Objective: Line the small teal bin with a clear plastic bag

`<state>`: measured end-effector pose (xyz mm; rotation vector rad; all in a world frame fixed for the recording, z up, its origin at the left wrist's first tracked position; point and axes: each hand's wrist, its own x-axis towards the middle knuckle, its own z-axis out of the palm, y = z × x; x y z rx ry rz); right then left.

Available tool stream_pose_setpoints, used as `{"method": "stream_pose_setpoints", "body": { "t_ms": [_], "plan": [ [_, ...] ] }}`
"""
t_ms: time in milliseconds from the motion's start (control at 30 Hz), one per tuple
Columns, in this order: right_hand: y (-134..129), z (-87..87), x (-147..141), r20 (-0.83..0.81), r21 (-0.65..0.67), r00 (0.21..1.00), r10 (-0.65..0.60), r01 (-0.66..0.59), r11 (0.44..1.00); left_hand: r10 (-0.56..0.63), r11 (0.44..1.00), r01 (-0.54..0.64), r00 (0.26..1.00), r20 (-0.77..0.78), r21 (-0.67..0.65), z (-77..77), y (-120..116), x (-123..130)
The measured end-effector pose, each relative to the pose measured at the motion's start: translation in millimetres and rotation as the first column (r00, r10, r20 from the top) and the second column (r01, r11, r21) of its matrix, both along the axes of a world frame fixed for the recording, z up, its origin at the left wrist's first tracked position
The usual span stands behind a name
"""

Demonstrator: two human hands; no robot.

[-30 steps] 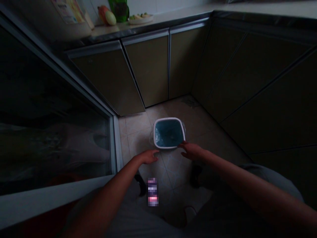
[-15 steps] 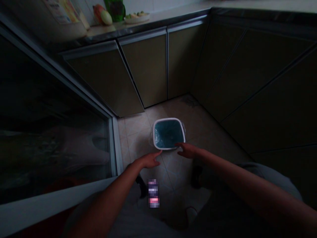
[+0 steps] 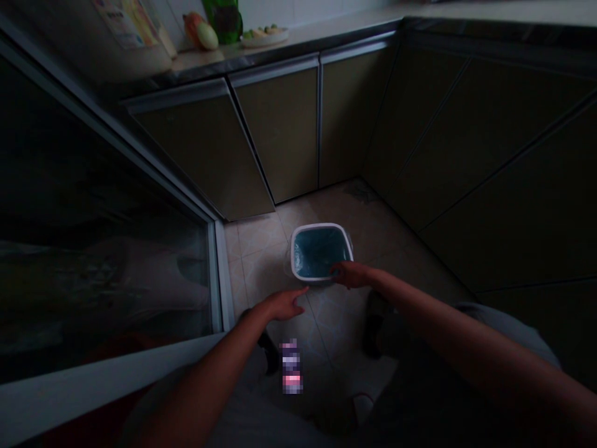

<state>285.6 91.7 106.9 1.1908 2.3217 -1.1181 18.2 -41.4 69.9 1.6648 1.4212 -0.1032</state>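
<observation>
A bin with a white rim and a bluish-green liner stands on the tiled floor. My right hand is at the near right corner of the rim, its fingers over the edge and closed on it. Just in front of the bin's near left side, my left hand is open and holds nothing, with its index finger stretched out and the thumb apart. Clear plastic of the liner hangs outside the rim.
Closed cabinets line the back and the right. On the countertop are a plate of food, an onion and a green container. A glass door frame stands at left. My feet are below.
My right hand has moved onto the rim and its fingers have closed there. The left hand stays in front of the bin. The whole view has shifted slightly.
</observation>
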Motion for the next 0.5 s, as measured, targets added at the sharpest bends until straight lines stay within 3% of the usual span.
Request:
{"method": "stream_pose_setpoints", "body": {
  "t_ms": [100, 300, 400, 500],
  "plan": [
    [8.8, 31.6, -5.0, 0.012, -0.022, 1.000, -0.003, 0.003, 1.000, 0.005, 1.000, -0.005, 1.000, -0.016, 0.021, 2.2, 0.6, -0.7],
    [32.7, 96.1, -11.5, -0.078, 0.151, 0.984, -0.159, 0.170, 0.974, -0.001, 1.000, 0.002, 0.996, -0.091, 0.016, 3.1, 4.0, -3.9],
    [46.1, 113.0, -13.9, -0.098, 0.335, 0.973, -0.210, 0.231, 0.914, 0.000, 1.000, 0.001, 0.995, -0.095, 0.004, 1.6, 4.6, -5.4],
    [58.5, 119.2, -16.7, -0.152, 0.451, 0.960, -0.235, 0.279, 0.847, 0.009, 1.000, -0.008, 0.997, -0.077, 0.012, -0.5, 5.1, -6.2]
  ]
}}
